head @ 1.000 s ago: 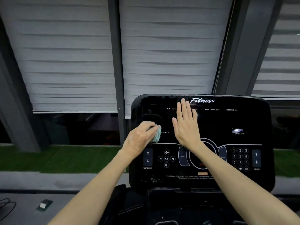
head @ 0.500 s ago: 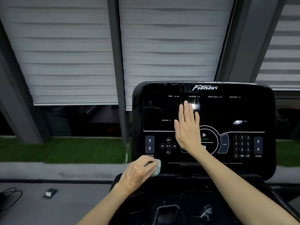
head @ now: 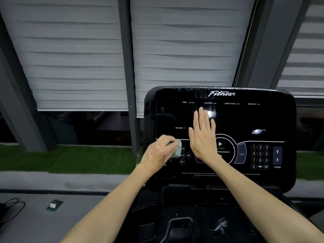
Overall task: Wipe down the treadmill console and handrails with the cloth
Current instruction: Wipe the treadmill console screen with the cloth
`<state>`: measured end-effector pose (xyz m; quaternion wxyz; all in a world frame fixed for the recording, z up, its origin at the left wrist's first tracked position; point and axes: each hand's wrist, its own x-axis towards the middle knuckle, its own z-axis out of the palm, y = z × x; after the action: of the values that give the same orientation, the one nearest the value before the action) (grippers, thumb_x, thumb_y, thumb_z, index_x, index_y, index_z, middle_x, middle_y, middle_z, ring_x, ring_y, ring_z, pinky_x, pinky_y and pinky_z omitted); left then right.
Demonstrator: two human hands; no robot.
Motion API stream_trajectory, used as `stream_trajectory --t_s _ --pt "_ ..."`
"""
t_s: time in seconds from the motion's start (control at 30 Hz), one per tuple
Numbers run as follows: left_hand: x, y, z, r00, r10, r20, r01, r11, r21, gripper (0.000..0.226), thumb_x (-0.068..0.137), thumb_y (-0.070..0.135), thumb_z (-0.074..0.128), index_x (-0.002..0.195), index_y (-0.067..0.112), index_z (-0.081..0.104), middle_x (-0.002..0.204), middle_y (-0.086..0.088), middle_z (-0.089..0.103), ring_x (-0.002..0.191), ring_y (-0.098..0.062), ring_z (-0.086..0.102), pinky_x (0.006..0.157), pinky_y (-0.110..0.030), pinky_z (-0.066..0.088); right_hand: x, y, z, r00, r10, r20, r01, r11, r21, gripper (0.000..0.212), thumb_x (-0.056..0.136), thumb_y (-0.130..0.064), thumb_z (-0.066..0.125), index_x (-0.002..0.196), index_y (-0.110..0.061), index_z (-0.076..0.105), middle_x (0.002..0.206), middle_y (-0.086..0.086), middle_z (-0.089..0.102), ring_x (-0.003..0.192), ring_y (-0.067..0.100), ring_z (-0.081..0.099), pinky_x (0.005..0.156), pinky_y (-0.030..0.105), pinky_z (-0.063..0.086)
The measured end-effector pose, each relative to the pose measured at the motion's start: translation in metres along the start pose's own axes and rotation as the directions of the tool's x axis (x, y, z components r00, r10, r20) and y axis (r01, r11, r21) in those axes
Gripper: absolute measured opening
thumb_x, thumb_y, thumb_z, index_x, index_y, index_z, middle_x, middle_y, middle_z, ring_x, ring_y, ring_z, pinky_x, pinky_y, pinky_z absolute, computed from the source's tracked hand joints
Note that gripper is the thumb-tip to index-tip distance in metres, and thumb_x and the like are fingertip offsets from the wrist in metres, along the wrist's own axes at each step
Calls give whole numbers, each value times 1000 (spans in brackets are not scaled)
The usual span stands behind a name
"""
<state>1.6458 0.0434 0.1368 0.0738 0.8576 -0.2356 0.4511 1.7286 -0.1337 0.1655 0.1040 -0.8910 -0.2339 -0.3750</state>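
The black treadmill console [head: 263,118] stands upright in front of me, glossy, with white labels, a number pad and arrow keys. My left hand [head: 158,154] grips a small bunched pale teal cloth [head: 176,150] and holds it against the console's lower left, over the incline keys. My right hand [head: 203,135] lies flat on the middle of the screen, fingers straight and pointing up, covering part of the round start dial. No handrail shows plainly.
Below the console sits the dark tray [head: 184,223] with recessed cup holders. Grey window blinds [head: 78,58] and steel posts stand behind. On the grey floor to the left lie a small green and white box [head: 54,205] and a black cable [head: 10,207].
My left hand slid with the cloth from the upper left of the console down to its bottom edge, then back up to the incline keys. My right hand stayed flat on the screen.
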Motion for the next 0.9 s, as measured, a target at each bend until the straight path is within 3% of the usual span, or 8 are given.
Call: stream_trajectory --t_s 0.17,0.37,0.6,0.77,0.9 --pt "-49 31 26 959 181 217 -157 980 -122 9 90 13 63 97 12 69 99 -2 64 89 -13 59 50 -25 55 0 0 1 1000 3 -3 -3 1000 7 59 101 -32 22 152 -3 13 160 15 7 148 28 7 117 48 14" --pt "-52 31 19 929 253 270 -223 965 -136 32 72 -3 80 99 11 69 101 -1 63 90 -13 58 62 -20 52 0 3 2 1000 -9 -7 9 1000 6 59 101 -32 22 152 -4 14 160 14 7 148 27 7 118 46 12" --pt "-81 -5 -28 908 267 324 -256 964 -77 28 76 -3 76 100 10 70 101 -1 65 90 -14 58 75 -19 50 1 2 2 1000 -2 -7 2 1000 8 59 101 -32 21 152 -4 13 160 14 6 148 27 5 118 45 11" --pt "-87 -12 -37 909 273 316 -278 960 -29 35 73 -6 78 104 8 66 103 -4 63 90 -15 58 70 -20 53 0 2 2 1000 -1 -7 1 1000 2 58 101 -31 20 152 -3 15 160 16 8 148 28 7 117 47 14" --pt "-50 -32 -33 968 189 165 -197 980 32 26 84 -1 62 108 4 64 105 -9 62 96 -21 57 75 -27 55 1 1 2 1000 2 -20 -1 1000 11 58 100 -31 21 151 -3 17 160 16 10 148 28 9 116 47 14"
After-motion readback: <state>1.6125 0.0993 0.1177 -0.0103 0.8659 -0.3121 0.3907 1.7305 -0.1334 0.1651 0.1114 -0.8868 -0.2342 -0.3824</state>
